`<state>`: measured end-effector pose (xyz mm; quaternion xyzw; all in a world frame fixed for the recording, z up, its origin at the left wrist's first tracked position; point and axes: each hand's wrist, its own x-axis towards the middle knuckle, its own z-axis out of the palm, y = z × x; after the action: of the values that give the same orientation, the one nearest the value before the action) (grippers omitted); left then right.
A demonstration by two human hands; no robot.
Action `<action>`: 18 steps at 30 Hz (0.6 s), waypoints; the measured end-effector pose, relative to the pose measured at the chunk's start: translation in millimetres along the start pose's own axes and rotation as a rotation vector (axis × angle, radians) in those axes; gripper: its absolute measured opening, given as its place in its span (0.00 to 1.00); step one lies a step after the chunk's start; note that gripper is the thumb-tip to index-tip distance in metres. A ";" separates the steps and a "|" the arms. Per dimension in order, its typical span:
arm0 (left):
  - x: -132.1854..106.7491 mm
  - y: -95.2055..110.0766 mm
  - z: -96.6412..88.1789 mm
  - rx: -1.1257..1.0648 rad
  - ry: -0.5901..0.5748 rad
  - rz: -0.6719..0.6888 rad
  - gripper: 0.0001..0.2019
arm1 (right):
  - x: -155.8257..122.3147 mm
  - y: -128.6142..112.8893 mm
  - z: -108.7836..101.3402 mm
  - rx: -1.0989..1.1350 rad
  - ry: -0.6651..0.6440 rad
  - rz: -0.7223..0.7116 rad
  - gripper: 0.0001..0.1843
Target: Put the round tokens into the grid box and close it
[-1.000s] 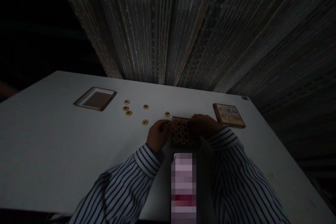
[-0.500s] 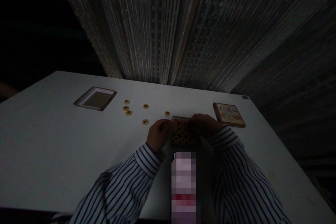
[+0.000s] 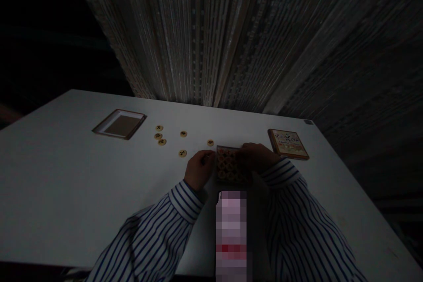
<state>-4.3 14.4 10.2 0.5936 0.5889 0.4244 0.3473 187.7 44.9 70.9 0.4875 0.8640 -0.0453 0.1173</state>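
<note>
Has a small box (image 3: 225, 146) with rows of round pieces (image 3: 222, 175) between both hands, on or just above the white table (image 3: 99, 185). Lays the right hand (image 3: 259, 157) over the right part of the box; cannot make out, in the gloom, the width of that grip or anything held in it. Bends the left hand (image 3: 199, 169) narrowly inward, just beside the left edge of the box; cannot be sure of contact or of a piece in the fingers. Has six loose discs (image 3: 183, 153) scattered beyond, an open tray (image 3: 120, 125) farther left, a flat picture-topped case (image 3: 288, 143) at right
</note>
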 end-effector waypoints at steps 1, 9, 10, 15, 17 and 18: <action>0.0 -0.1 0.1 -0.001 0.000 0.002 0.11 | 0.1 -0.3 -0.1 -0.002 -0.002 0.004 0.13; 0.4 0.9 -1.3 0.002 -0.014 0.004 0.11 | 1.1 1.2 1.1 -0.001 -0.022 0.007 0.13; 0.4 0.9 -1.2 -0.001 -0.013 0.001 0.11 | 1.1 1.4 1.2 0.003 -0.023 0.006 0.13; 0.3 -1.2 -0.1 0.004 -0.003 0.024 0.11 | -0.1 1.7 0.3 0.016 -0.017 0.005 0.13; 0.4 -2.9 0.6 -0.007 -0.006 0.034 0.11 | -1.6 1.8 -1.4 0.031 0.005 0.009 0.13; 0.5 -3.7 1.0 -0.015 -0.005 0.033 0.11 | -2.4 1.9 -2.6 0.044 0.012 0.016 0.14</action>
<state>-4.9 15.2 6.4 0.6017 0.5749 0.4332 0.3461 190.1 44.5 74.1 0.4973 0.8595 -0.0603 0.1020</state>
